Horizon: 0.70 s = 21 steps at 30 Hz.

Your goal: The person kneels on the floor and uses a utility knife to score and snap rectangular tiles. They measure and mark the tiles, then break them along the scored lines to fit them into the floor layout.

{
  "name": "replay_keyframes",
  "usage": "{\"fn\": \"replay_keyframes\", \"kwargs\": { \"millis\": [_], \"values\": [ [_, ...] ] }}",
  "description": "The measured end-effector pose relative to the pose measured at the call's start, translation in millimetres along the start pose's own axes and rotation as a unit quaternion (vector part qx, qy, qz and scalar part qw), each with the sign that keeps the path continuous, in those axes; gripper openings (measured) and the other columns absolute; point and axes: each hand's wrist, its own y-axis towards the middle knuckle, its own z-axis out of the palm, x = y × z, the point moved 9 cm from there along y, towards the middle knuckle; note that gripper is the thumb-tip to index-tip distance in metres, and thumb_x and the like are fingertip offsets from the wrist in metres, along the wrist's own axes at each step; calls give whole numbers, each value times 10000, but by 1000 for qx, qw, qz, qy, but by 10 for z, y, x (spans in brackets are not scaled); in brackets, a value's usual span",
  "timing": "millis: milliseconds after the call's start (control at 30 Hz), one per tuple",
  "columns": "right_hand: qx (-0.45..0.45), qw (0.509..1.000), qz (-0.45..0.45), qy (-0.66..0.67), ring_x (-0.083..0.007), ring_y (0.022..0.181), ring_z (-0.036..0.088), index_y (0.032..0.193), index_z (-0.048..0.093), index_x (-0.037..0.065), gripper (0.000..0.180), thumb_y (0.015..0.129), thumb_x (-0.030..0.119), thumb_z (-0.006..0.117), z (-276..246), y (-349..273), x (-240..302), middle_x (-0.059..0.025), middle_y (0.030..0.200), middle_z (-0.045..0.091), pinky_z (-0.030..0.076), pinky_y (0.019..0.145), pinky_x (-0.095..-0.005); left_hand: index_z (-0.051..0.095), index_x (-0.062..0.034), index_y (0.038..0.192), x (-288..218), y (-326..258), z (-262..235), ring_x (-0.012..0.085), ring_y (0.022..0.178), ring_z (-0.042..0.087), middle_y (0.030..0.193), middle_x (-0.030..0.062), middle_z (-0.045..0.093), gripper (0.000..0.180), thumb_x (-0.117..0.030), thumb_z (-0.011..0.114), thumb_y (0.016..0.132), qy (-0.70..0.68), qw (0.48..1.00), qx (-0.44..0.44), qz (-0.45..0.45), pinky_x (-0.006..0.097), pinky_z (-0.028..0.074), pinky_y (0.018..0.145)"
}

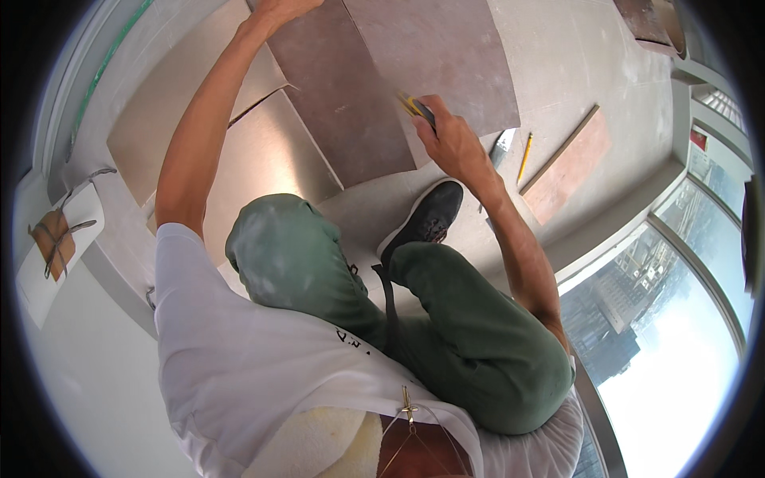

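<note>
The left hand (279, 11) presses flat on the brown board (382, 80), pinning it to the floor (574, 56). The right hand (450, 139) is clamped on a yellow utility knife (416, 108), blade against the board.

Your right hand (451, 142) grips a utility knife (417, 108) on the board (382, 72) lying on the floor (558, 56) ahead. Your left hand (279, 9) presses the board's far edge at 11 o'clock. A pencil (523, 157) lies at 2 o'clock, just left of a smaller panel (570, 163). Your shoe (426, 217) rests directly below the board.
</note>
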Motion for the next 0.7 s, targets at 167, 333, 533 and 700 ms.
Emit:
{"fn": "replay_keyframes", "kwargs": {
  "millis": [167, 333, 533, 700],
  "values": [
    [-21, 999, -6, 23, -507, 794, 650, 1238, 503, 15, 295, 1005, 190, 555, -3, -19, 124, -301, 795, 661, 495, 716, -528, 505, -114, 1445, -741, -571, 500, 313, 1348, 484, 1440, 80, 540, 555, -301, 676, 952, 122, 931, 336, 71, 445, 356, 1164],
    [-29, 999, -18, 16, -507, 813, 643, 1221, 505, 17, 285, 994, 177, 566, -27, -62, 178, -310, 790, 652, 488, 707, -543, 646, -110, 1189, -897, -620, 572, 327, 1232, 536, 1239, 102, 609, 396, -294, 748, 855, 129, 927, 315, 157, 520, 355, 1113],
    [-39, 999, -31, -12, -505, 820, 640, 1208, 503, 21, 279, 987, 178, 572, -35, -90, 244, -306, 792, 650, 482, 702, -558, 684, -85, 1061, -866, -566, 680, 327, 1169, 554, 1122, 118, 633, 386, -325, 789, 778, 95, 934, 301, 167, 512, 397, 1016],
    [-7, 1000, -3, -20, -489, 879, 665, 1241, 527, 41, 345, 965, 242, 578, -7, -66, 190, -296, 872, 686, 501, 791, -567, 675, -83, 1021, -840, -600, 669, 323, 1119, 561, 1088, 112, 628, 385, -337, 791, 756, 71, 943, 258, 200, 490, 423, 945]
  ]
}}
